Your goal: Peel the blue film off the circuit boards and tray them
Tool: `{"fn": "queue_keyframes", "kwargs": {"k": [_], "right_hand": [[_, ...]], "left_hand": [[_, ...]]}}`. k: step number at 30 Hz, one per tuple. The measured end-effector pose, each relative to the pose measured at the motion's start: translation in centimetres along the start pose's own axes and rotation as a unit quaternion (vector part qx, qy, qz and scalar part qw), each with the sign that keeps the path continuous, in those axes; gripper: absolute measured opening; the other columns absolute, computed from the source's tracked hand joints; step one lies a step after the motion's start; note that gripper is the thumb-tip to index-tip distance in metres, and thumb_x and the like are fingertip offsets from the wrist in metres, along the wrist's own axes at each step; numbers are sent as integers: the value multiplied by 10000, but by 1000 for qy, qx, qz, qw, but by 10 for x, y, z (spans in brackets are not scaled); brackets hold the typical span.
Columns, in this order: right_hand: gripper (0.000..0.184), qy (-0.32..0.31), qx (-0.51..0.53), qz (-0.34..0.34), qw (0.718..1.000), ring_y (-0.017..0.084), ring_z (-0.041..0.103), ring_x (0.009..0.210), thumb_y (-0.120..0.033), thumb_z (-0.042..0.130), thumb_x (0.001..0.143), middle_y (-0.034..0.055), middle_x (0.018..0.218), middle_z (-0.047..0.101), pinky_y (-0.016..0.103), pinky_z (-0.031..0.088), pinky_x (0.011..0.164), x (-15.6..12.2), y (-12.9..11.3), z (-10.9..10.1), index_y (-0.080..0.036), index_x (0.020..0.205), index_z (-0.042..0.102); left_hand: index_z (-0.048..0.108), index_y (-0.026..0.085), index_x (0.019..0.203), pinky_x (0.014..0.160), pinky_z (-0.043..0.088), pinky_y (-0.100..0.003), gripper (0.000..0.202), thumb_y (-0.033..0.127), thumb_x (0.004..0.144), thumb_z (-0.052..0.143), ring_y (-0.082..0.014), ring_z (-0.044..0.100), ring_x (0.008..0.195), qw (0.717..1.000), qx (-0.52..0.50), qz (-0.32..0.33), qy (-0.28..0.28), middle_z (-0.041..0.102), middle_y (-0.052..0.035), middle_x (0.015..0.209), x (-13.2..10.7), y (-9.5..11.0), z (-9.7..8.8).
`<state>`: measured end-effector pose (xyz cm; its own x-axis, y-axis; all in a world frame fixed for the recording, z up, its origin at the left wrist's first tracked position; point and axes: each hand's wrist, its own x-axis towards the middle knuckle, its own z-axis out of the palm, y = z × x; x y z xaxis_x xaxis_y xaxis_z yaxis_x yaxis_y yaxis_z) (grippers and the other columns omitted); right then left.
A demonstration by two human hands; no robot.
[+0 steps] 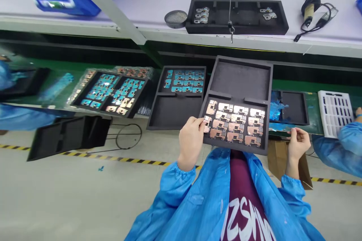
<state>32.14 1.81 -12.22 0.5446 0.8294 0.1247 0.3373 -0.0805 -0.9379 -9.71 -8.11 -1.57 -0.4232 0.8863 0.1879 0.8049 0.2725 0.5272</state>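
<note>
My left hand [191, 141] is closed at the left edge of a black foam tray [240, 75], its thumb and finger pinching a small copper-coloured circuit board [207, 123]. Rows of similar circuit boards [235, 127] lie in the tray's near compartment; the far one holds nothing. My right hand [299, 145] is off to the right, thumb and fingertips pressed together. Blue film strips [279, 127] lie by its fingertips, and I cannot make out whether it grips one. More crumpled blue film [275, 109] sits in a black tray [295, 107] behind.
Left of my tray, a black tray [175, 111] holds blue-covered boards, and another full tray [109, 92] lies beyond. A cardboard box [275, 158] stands below my right hand. Overhead hangs a hook [231, 32]. Co-workers' blue sleeves [350, 139] show at both sides; a white rack [335, 111] is at right.
</note>
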Motion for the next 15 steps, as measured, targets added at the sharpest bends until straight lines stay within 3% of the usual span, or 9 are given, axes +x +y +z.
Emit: {"fn": "queue_keyframes", "kwargs": {"k": [4,9,13,15], "right_hand": [[607,-28,-34,76,996,240,749,778,-688,721,757,79,883,725,311,569,570,29,51,15,-157,1042,650],[525,-101,-113,101,983,228,721,698,-603,724,753,64,744,725,308,565,605,78,94,59,-130,980,699],[402,-149,-208,99,962,280,764,802,-536,718,811,95,715,745,361,620,784,107,111,102,-139,873,742],[340,-163,-259,99,947,329,789,904,-487,705,840,126,758,763,417,628,882,115,118,120,-151,857,759]], "left_hand": [[817,240,1018,721,486,-376,223,272,1039,597,-300,651,876,998,57,37,-1,729,-109,947,1,-4,1],[785,240,1017,674,477,-361,210,278,1056,582,-299,616,891,991,119,69,-1,695,-112,946,1,2,3],[787,228,986,643,476,-331,185,254,1044,613,-267,648,907,985,166,-4,-38,663,-110,1024,-3,16,0],[792,231,998,674,498,-308,175,235,1042,622,-227,670,886,990,133,-27,-45,664,-80,1013,-4,17,-4]]}}
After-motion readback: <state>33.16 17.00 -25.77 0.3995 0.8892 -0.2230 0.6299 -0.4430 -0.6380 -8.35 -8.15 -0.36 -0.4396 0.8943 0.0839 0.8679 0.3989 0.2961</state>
